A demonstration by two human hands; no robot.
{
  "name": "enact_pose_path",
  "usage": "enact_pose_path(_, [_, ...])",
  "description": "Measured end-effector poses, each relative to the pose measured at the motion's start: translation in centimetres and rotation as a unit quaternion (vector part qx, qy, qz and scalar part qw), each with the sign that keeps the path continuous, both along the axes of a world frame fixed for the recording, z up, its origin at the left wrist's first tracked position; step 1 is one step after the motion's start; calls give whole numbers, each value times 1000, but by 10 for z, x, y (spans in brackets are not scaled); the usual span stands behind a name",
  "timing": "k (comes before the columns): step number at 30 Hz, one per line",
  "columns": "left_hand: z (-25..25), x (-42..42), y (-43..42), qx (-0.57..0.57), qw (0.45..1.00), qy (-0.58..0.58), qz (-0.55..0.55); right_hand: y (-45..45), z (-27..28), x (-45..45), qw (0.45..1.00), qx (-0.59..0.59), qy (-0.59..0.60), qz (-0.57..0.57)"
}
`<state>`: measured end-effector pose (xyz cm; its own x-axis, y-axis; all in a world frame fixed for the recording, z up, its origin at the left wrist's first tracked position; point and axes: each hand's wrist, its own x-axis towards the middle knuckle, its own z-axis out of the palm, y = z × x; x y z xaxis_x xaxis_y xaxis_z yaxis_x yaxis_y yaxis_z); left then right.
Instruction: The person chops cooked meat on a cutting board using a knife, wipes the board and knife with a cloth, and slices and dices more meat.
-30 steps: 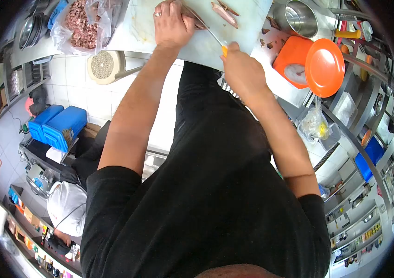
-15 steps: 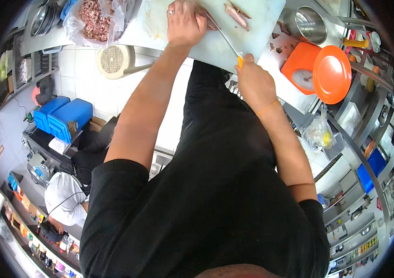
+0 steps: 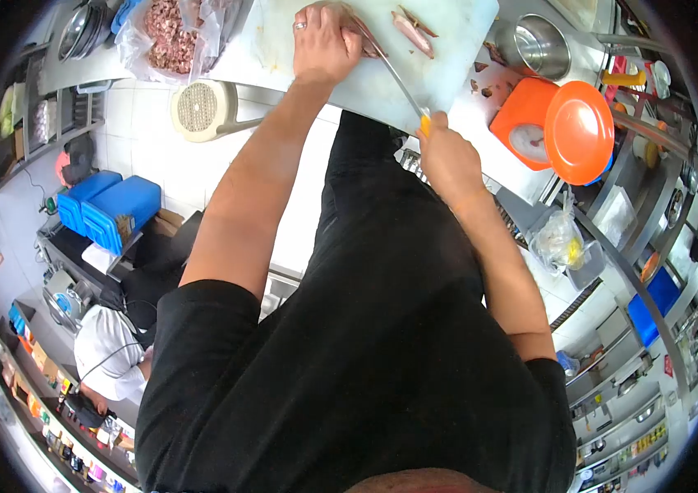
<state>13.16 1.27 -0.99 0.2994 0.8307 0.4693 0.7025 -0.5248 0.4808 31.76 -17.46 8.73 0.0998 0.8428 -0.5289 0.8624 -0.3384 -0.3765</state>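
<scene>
My left hand (image 3: 327, 43) presses down on a piece of meat (image 3: 371, 49) at the far side of the white cutting board (image 3: 283, 49); the palm and fingers cover most of it. A yellow-handled knife (image 3: 396, 76) is gripped in my right hand (image 3: 452, 158), just off the board's near edge. Its long blade slants up and left across the board, with its far part beside the left hand's fingers at the meat. To the right of the blade lies another strip of meat (image 3: 413, 33) with a brown edge.
An opened plastic bag of chopped meat (image 3: 173, 41) sits left of the board. On the right are dark scraps (image 3: 484, 86), a steel pot (image 3: 539, 49) and an orange kitchen scale (image 3: 521, 119) with a round pan (image 3: 579, 131). Another person (image 3: 110, 349) is at lower left.
My right hand has drawn the knife back a little toward my body. My left hand stays on the meat, and the whole view has shifted slightly.
</scene>
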Motion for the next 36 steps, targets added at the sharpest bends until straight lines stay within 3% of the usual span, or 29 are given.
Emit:
enact_pose_path(6, [-8,-1,2,24,997,70,10,31,-18,-9,999,39,12,20])
enact_pose_path(12, [-30,-7,11,24,999,39,19,22,-18,-4,1000,25,12,12])
enact_pose_path(14, [-12,-2,2,-3,1000,15,18,-2,-23,8,999,33,4,10])
enact_pose_path(24, [-12,-6,3,-23,998,-44,34,0,4,17,997,46,-60,3])
enact_pose_path(27, [-20,-14,11,54,998,-1,32,2,14,9,996,80,-48,17])
enact_pose_path(30, [-13,-11,9,35,997,29,57,6,24,-5,995,86,-47,38])
enact_pose_path(36, [-3,-3,3,-13,998,-22,64,9,34,-13,992,91,-63,51])
